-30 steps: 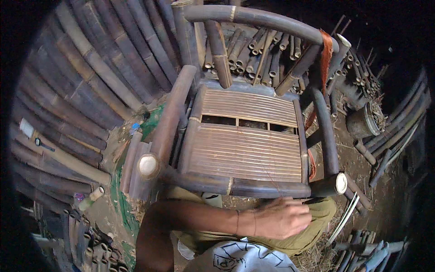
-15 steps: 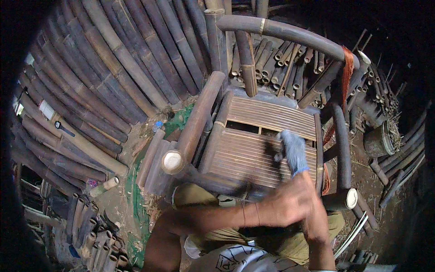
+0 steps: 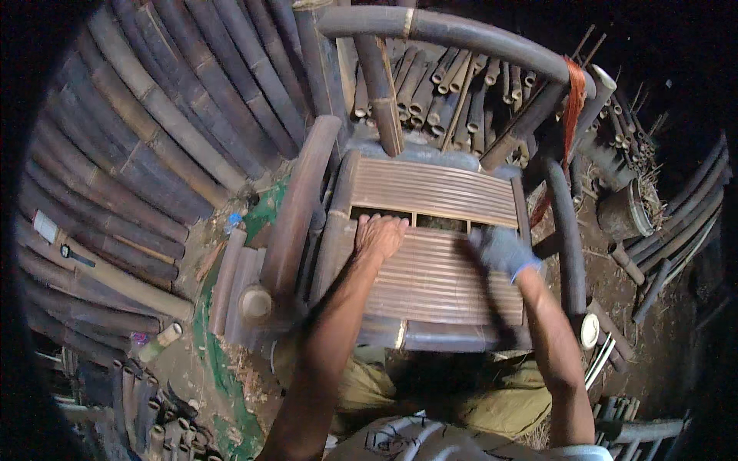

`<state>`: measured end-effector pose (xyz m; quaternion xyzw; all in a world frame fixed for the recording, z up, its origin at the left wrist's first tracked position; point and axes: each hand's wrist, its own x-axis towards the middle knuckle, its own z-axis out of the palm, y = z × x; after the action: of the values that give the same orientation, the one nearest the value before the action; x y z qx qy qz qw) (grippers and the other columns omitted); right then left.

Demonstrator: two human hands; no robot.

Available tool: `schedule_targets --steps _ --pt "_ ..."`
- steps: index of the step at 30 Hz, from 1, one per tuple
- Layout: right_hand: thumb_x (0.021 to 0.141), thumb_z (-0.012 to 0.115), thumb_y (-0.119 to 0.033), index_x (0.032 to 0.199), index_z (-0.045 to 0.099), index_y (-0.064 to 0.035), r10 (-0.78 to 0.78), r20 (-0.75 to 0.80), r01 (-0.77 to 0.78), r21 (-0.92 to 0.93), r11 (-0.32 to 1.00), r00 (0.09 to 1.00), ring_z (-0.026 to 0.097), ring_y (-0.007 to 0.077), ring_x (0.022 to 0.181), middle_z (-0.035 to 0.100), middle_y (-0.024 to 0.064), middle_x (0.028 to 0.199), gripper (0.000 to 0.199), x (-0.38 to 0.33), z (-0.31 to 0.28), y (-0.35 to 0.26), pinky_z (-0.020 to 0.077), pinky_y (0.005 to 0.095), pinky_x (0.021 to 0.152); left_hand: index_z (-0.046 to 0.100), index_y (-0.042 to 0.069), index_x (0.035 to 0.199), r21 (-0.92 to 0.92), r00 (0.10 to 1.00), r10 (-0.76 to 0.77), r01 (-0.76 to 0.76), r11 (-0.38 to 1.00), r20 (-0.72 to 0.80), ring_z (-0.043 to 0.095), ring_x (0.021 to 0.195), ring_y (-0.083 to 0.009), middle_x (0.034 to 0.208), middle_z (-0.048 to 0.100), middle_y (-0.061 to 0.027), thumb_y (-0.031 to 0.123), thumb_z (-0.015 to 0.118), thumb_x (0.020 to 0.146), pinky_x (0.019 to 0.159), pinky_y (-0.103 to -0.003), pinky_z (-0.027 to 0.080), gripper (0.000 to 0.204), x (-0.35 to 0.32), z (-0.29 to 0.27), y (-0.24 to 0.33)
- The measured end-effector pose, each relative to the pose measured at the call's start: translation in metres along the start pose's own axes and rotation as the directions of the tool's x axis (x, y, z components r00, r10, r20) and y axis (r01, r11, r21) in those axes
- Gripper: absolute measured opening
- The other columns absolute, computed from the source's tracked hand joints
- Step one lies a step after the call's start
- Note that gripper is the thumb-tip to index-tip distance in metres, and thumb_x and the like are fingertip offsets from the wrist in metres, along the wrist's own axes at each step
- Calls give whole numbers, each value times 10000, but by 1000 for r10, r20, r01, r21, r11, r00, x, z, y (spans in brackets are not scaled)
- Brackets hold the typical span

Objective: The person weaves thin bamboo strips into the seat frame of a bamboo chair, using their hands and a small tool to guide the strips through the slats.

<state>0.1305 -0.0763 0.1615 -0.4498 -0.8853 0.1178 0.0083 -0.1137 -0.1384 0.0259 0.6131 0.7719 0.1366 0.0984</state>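
Lower slats [image 3: 438, 276] lie below the seat gap [image 3: 442, 223]. Left hand [image 3: 381, 237]: fingers bent at their edge; right hand [image 3: 501, 250]: blurred—clamping cannot be told for either. Push both ends evenly—slats should stay parallel.

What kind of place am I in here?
Probably a bamboo furniture workshop. Long dark bamboo poles are lined up on the left, cut bamboo tubes are piled behind, and a bamboo armchair with a gap in its slatted seat stands in front of you.

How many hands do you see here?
2: the bare left hand at the left of the slatted brown bamboo seat, the blue-grey gloved right hand at its right.
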Motion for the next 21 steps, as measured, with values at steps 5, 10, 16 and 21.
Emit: schedule_targets --steps 5,10,16,21 --pt "1000 452 -408 811 664 18 5 114 -47 365 930 993 622 400 744 639 245 751 512 -44 62 -39 483 481 735 722 111 941 -20 1000 3 -3 1000 -12 608 1009 -286 1024 711 -79 403 373 1019 940 -491 338 461 1 0 -2" --pt "1010 433 -444 823 632 43 15 266 -214 739 639 964 570 256 731 636 168 747 558 -50 45 -62 457 406 737 721 130 954 -1 1000 5 -5 1000 -20 608 1006 -279 1019 711 -66 406 363 1022 952 -486 324 457 1 0 0" --pt "1016 456 -447 786 627 -1 32 292 -238 703 670 956 540 176 637 592 71 668 530 -68 43 -16 455 342 631 708 97 950 -42 998 13 -16 999 -61 599 979 -288 982 697 -94 374 440 999 953 -476 350 388 -2 -3 0" --pt "1028 462 -391 861 631 1 76 290 -290 831 474 954 549 165 644 597 56 672 458 -74 72 6 468 355 649 651 65 1091 -88 937 86 -122 989 -337 535 1099 -309 1120 601 -127 324 618 899 966 -470 382 325 -9 0 4"
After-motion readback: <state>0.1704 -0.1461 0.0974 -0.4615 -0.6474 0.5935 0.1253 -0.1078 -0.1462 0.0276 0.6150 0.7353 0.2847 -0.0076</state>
